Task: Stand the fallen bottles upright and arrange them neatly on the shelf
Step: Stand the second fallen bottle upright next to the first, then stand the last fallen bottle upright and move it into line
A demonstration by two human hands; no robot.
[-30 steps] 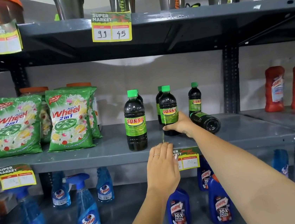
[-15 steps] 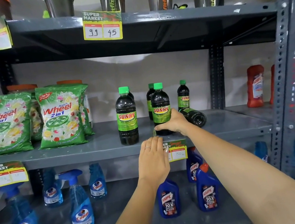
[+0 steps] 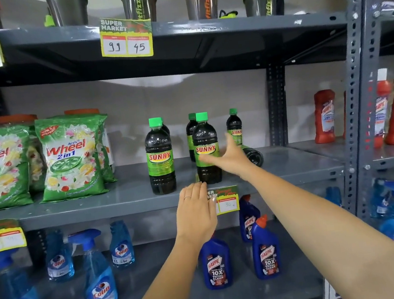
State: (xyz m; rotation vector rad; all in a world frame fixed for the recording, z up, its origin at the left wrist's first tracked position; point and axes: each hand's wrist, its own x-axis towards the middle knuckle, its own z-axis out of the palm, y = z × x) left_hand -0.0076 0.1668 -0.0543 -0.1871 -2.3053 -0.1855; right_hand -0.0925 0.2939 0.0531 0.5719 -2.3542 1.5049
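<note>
While much is cut off at the frame edges, the middle shelf (image 3: 128, 199) reads clearly.
Far left: detergent bags (image 3: 70, 156) upright, partly hiding orange-lidded jars (image 3: 81, 111) behind.
Centre: dark Sunny bottles (image 3: 159, 157) standing, green caps, contents near black; rear ones partly hidden.
Left hand (image 3: 196, 213): flat, fingers loose, grasping nothing, over the shelf edge and a price tag (image 3: 227, 201).
Right hand (image 3: 228, 156): spread wide, empty, before a standing bottle.
Fallen bottle (image 3: 253, 156): lying behind that hand, mostly hidden.
Far right: red bottles (image 3: 324, 116), blurred.

Right hand (image 3: 229, 158) now off the front bottle (image 3: 206, 148), fingers spread.
</note>
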